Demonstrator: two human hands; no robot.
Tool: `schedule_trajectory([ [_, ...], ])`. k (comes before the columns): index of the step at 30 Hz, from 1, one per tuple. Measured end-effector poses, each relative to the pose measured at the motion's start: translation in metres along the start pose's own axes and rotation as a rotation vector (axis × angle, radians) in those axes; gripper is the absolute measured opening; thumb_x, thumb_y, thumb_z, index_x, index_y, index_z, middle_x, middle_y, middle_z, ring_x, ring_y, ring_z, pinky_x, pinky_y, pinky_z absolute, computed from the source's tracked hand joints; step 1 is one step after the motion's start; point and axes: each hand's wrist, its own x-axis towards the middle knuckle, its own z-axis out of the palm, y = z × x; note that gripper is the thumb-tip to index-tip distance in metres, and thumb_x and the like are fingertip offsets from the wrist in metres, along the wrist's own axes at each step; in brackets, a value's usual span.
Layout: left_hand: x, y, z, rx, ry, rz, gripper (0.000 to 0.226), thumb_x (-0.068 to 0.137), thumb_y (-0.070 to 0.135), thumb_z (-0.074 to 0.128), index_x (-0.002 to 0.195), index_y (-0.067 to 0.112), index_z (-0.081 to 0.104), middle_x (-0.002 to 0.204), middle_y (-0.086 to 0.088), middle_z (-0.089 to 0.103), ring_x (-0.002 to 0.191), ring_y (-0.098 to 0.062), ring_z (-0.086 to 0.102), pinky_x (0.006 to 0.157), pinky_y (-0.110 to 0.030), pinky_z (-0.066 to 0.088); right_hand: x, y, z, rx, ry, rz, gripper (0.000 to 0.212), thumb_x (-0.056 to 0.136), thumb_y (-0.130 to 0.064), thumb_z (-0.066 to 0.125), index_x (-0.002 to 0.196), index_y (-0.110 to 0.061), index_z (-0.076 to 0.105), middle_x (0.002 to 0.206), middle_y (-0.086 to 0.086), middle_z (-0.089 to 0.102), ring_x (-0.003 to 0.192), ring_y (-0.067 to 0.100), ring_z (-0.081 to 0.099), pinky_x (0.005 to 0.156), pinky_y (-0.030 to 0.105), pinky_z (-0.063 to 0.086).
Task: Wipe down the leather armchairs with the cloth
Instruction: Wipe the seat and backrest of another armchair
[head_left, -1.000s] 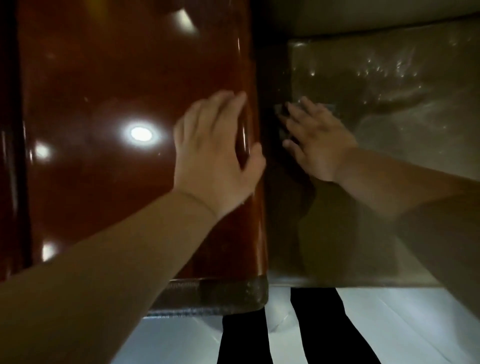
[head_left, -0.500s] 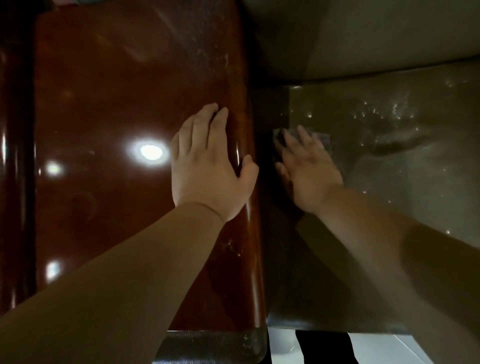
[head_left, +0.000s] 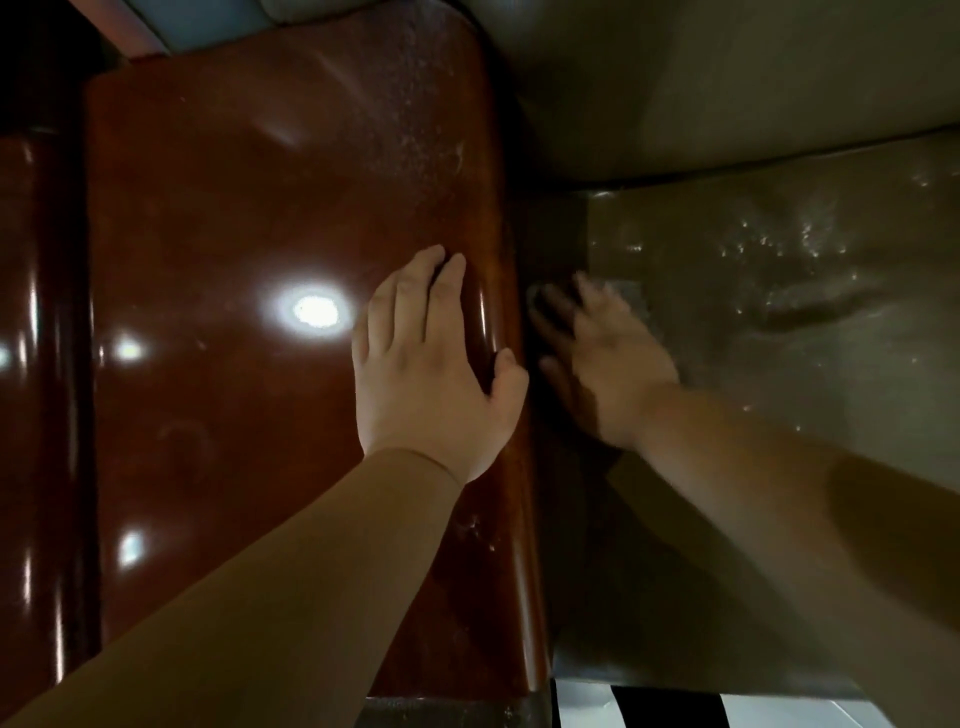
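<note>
Glossy red-brown wooden armrest (head_left: 249, 322) on left, ceiling lights glaring off it. Our left hand (head_left: 431, 374) flat on top, fingers straight, thumb hooked over inner edge, holding nothing. Right hand (head_left: 608, 364) blurry, fingers spread, pressing greyish cloth (head_left: 626, 296) onto brown leather seat (head_left: 779, 322) just beside armrest.

Glossy lacquered wood armrest (head_left: 270, 415); smooth, faintly shiny leather seat (head_left: 779, 364).

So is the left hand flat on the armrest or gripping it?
Flat: left hand lies on the glossy armrest, fingers straight, holding nothing.
</note>
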Motion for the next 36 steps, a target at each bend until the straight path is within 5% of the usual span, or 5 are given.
schedule_trajectory([
  [5, 0.001, -0.002, 0.001, -0.010, 0.010, 0.004, 0.083, 0.090, 0.056, 0.050, 0.161, 0.018, 0.033, 0.167, -0.001, 0.030, 0.153, -0.025, 0.026, 0.126, -0.043, 0.020, -0.019, 0.017, -0.004, -0.064, -0.071, -0.435, 0.060, 0.108, -0.050, 0.016, 0.166, -0.035, 0.013, 0.174, -0.003, 0.001, 0.160, 0.024, -0.010, 0.121, 0.039, -0.019],
  [12, 0.000, 0.000, -0.002, -0.014, 0.008, -0.003, 0.081, 0.090, 0.054, 0.050, 0.160, 0.017, 0.034, 0.166, -0.002, 0.031, 0.152, -0.024, 0.025, 0.126, -0.045, 0.020, 0.032, 0.034, -0.037, 0.018, 0.002, 0.093, 0.067, 0.106, -0.055, 0.021, 0.165, -0.025, 0.010, 0.174, 0.004, 0.000, 0.160, 0.028, -0.009, 0.129, 0.048, -0.001],
  [19, 0.013, 0.006, -0.011, -0.028, -0.040, 0.013, 0.079, 0.090, 0.060, 0.052, 0.156, 0.019, 0.037, 0.159, -0.005, 0.029, 0.145, -0.030, 0.030, 0.121, -0.052, 0.029, -0.032, 0.021, -0.027, -0.006, -0.198, -0.380, 0.063, 0.110, -0.050, 0.023, 0.158, -0.043, -0.017, 0.167, -0.011, -0.025, 0.149, 0.016, -0.033, 0.125, 0.040, -0.017],
  [25, 0.090, -0.009, -0.015, 0.002, 0.035, 0.085, 0.081, 0.088, 0.060, 0.052, 0.157, 0.020, 0.038, 0.159, -0.007, 0.033, 0.144, -0.030, 0.030, 0.120, -0.049, 0.023, 0.047, 0.043, -0.043, 0.164, 0.044, 0.199, 0.067, 0.105, -0.052, 0.011, 0.167, -0.025, 0.005, 0.174, 0.000, -0.009, 0.158, 0.024, -0.016, 0.129, 0.043, -0.005],
  [36, 0.094, -0.013, -0.009, 0.000, -0.006, 0.081, 0.087, 0.091, 0.058, 0.047, 0.163, 0.013, 0.027, 0.171, -0.007, 0.014, 0.156, -0.030, 0.017, 0.129, -0.051, 0.021, 0.099, 0.057, -0.045, 0.037, 0.039, 0.041, 0.062, 0.110, -0.045, 0.026, 0.167, -0.028, 0.006, 0.173, 0.001, 0.010, 0.157, 0.026, 0.013, 0.127, 0.038, 0.007],
])
